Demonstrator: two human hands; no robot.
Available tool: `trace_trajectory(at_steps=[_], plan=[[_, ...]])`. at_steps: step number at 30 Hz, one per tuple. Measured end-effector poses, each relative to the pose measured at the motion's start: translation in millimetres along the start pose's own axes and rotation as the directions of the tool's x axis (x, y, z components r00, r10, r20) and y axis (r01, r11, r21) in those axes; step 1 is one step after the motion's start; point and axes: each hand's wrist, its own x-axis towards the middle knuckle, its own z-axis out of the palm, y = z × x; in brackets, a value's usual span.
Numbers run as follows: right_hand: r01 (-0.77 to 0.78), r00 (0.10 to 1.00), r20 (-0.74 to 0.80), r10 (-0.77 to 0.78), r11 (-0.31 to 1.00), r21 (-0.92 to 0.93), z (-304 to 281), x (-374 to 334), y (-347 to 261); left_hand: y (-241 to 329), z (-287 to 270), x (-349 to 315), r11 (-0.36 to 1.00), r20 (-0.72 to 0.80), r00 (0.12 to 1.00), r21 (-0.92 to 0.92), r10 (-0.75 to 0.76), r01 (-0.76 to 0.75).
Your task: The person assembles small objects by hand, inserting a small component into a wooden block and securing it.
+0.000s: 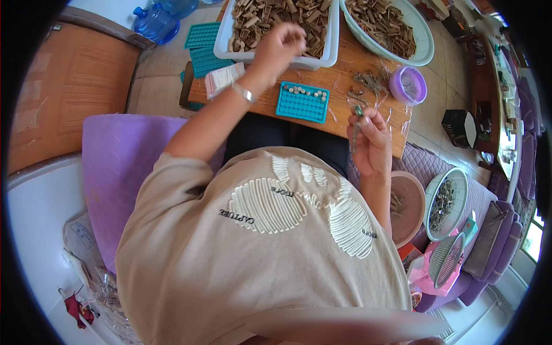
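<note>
My left hand, with a metal bracelet at the wrist, is over the white bin of brown, folded-looking pieces. Its fingers are curled together; what they hold, if anything, is too unclear to name. At the table's right side, my right hand pinches a small green-grey stringy bundle between thumb and fingers, with a strand hanging down the palm. Between the hands lies a teal tray of small cavities. Several small round pieces sit along its far rows.
A purple tub stands at the table's right edge, beside loose grey-brown strands. Behind it is a pale round basket of more brown pieces. More teal trays and a white packet lie left. Baskets rest on the sofa at right.
</note>
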Motion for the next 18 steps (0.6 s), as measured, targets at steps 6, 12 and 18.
trace_trajectory(at_steps=[6, 12, 18], plan=[[0.183, 0.98, -0.019, -0.199, 0.933, -0.311, 32, 1, 27, 37, 34, -125, 0.906, 0.219, 0.955, -0.332, -0.199, 0.265], [0.298, 0.95, 0.085, -0.302, 0.782, -0.548, 28, -17, 38, 41, 28, -138, 0.929, 0.275, 0.958, -0.325, -0.087, 0.178], [0.172, 0.979, -0.044, -0.199, 0.923, -0.345, 30, -32, 34, 36, 37, -136, 0.986, 0.252, 0.954, -0.019, 0.164, -0.165]])
